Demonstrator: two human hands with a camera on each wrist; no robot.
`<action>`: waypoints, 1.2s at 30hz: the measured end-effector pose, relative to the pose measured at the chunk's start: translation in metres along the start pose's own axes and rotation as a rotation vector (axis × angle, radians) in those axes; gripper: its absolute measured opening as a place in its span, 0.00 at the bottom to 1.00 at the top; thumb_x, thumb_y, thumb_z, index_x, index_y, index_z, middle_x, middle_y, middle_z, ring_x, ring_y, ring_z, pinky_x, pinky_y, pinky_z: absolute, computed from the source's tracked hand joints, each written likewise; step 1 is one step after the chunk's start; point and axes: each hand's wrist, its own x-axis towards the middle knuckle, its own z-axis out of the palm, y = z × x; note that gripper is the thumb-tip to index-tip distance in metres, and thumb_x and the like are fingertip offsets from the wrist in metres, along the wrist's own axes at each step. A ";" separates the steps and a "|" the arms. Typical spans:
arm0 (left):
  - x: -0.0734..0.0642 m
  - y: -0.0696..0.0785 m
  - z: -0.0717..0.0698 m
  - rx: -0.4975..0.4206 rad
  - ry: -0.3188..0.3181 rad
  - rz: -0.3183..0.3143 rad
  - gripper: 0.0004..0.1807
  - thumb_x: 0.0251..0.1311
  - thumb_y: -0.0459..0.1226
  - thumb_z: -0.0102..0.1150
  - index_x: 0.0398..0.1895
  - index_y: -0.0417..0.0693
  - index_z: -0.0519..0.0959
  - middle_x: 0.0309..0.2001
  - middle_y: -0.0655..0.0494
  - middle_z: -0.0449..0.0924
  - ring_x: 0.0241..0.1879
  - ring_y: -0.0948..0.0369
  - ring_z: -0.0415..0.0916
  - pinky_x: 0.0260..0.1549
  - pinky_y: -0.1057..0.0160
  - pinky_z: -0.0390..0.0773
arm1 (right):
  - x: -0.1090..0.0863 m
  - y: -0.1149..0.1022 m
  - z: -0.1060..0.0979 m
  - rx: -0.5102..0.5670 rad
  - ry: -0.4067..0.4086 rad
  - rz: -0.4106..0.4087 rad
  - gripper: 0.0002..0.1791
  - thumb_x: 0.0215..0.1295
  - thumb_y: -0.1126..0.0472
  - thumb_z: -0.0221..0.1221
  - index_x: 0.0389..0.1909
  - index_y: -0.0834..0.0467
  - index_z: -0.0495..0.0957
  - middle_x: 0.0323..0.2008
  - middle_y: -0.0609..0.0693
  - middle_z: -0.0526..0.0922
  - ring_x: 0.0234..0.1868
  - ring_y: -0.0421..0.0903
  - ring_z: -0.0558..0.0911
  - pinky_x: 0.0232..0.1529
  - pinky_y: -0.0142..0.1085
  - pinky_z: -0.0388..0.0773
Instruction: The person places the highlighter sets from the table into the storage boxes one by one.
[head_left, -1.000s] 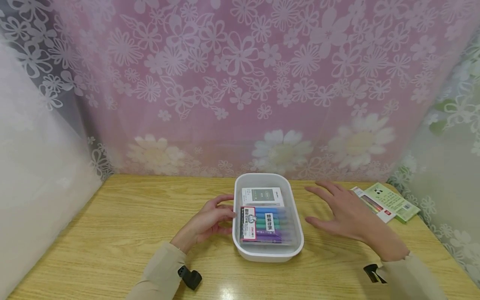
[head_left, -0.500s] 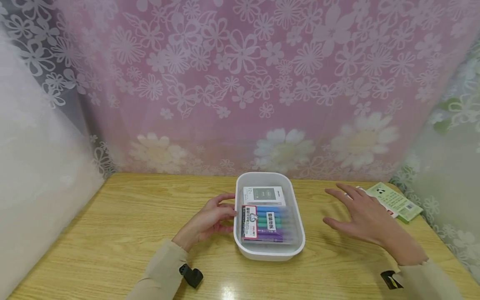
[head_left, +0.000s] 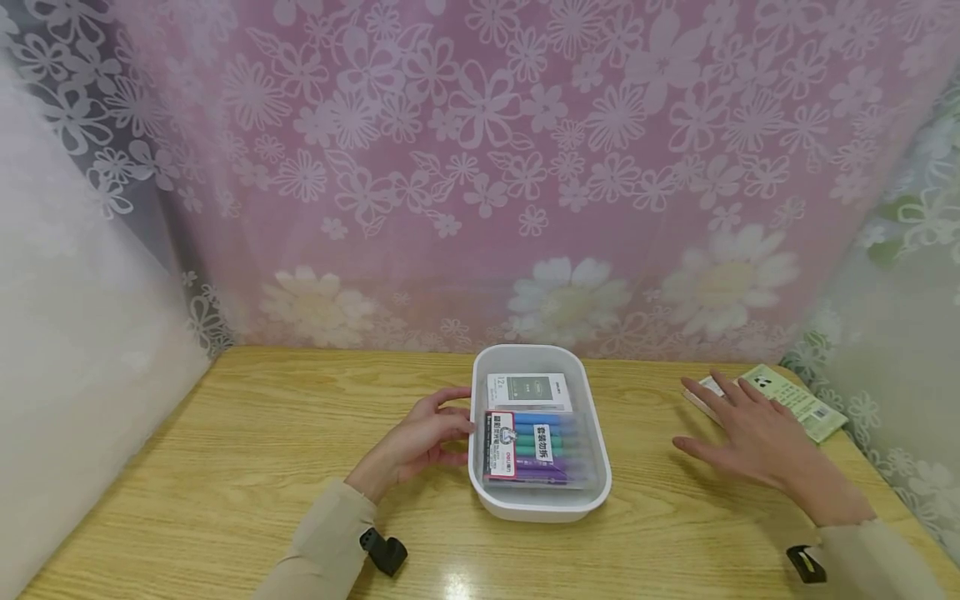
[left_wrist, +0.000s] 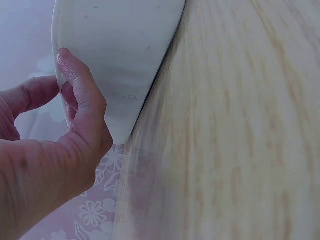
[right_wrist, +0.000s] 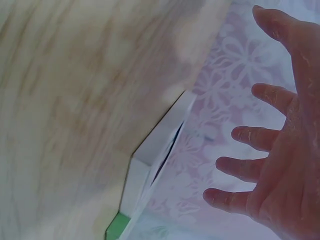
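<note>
A white plastic bin (head_left: pixel 538 504) stands on the wooden table. In it lie a white box marked 12 (head_left: pixel 528 392) and a clear pack of blue, green and purple pens (head_left: pixel 534 450). My left hand (head_left: pixel 412 437) touches the bin's left wall from outside with bent fingertips at the rim; the left wrist view shows them against the white wall (left_wrist: pixel 120 55). On the right, my right hand (head_left: pixel 757 437) hovers with spread fingers over a white flat box (head_left: pixel 701 398), partly hidden. A green box with a panda (head_left: pixel 798 400) lies beside that one.
The wooden table (head_left: pixel 300 417) extends around the bin. Flowered curtains (head_left: pixel 480 167) hang along its back edge and both sides. A black wrist device (head_left: pixel 384 552) is on the left sleeve, another (head_left: pixel 807 564) on the right.
My right hand has moved right, away from the bin, until it is over the white flat box. The left hand and the bin stay put.
</note>
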 end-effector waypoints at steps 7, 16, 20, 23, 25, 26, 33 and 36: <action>0.000 0.000 -0.001 0.002 0.001 -0.002 0.36 0.65 0.31 0.57 0.76 0.44 0.59 0.57 0.44 0.78 0.43 0.61 0.81 0.34 0.61 0.86 | 0.001 0.016 0.006 0.009 -0.052 0.028 0.49 0.63 0.26 0.57 0.76 0.53 0.63 0.73 0.73 0.62 0.66 0.82 0.65 0.48 0.76 0.72; 0.001 -0.001 -0.001 0.002 0.000 -0.005 0.36 0.65 0.32 0.57 0.76 0.45 0.59 0.58 0.43 0.77 0.44 0.60 0.81 0.35 0.61 0.86 | 0.004 0.038 0.016 0.025 -0.119 0.057 0.51 0.63 0.26 0.57 0.74 0.60 0.65 0.70 0.76 0.64 0.61 0.84 0.68 0.35 0.71 0.76; 0.000 -0.001 -0.001 0.004 0.000 -0.004 0.36 0.65 0.32 0.57 0.76 0.45 0.59 0.58 0.43 0.77 0.44 0.60 0.81 0.34 0.61 0.86 | 0.006 0.046 0.017 0.026 -0.161 0.079 0.50 0.65 0.26 0.55 0.74 0.61 0.65 0.68 0.78 0.65 0.59 0.83 0.71 0.33 0.68 0.77; 0.000 -0.001 -0.001 0.008 -0.002 -0.003 0.35 0.65 0.32 0.57 0.76 0.45 0.59 0.59 0.43 0.77 0.44 0.60 0.81 0.34 0.61 0.86 | 0.007 0.051 0.018 0.029 -0.192 0.101 0.51 0.65 0.25 0.53 0.74 0.61 0.65 0.68 0.80 0.65 0.59 0.83 0.71 0.34 0.69 0.76; 0.000 -0.001 -0.001 0.010 -0.002 -0.004 0.36 0.65 0.32 0.57 0.76 0.45 0.59 0.59 0.43 0.77 0.44 0.60 0.81 0.34 0.62 0.86 | 0.007 0.053 0.018 0.032 -0.210 0.115 0.51 0.65 0.25 0.52 0.74 0.61 0.64 0.68 0.81 0.64 0.58 0.84 0.71 0.34 0.70 0.75; 0.000 -0.001 -0.001 0.011 -0.003 -0.004 0.36 0.65 0.32 0.58 0.76 0.45 0.59 0.59 0.43 0.77 0.44 0.60 0.81 0.34 0.62 0.86 | 0.008 0.054 0.018 0.033 -0.216 0.120 0.51 0.65 0.24 0.52 0.74 0.61 0.64 0.68 0.81 0.64 0.59 0.84 0.71 0.34 0.70 0.75; 0.000 -0.001 -0.001 0.007 -0.002 -0.002 0.36 0.65 0.32 0.57 0.76 0.45 0.59 0.58 0.44 0.77 0.44 0.61 0.81 0.34 0.62 0.86 | 0.007 0.052 0.018 0.053 -0.216 0.109 0.51 0.67 0.26 0.52 0.73 0.64 0.65 0.68 0.83 0.62 0.60 0.86 0.67 0.37 0.72 0.74; 0.000 -0.001 -0.001 0.005 -0.001 -0.003 0.36 0.65 0.32 0.57 0.76 0.45 0.59 0.59 0.43 0.77 0.44 0.60 0.81 0.34 0.62 0.86 | 0.006 0.048 0.018 0.072 -0.210 0.094 0.50 0.67 0.28 0.53 0.73 0.65 0.66 0.67 0.83 0.62 0.59 0.87 0.68 0.37 0.71 0.75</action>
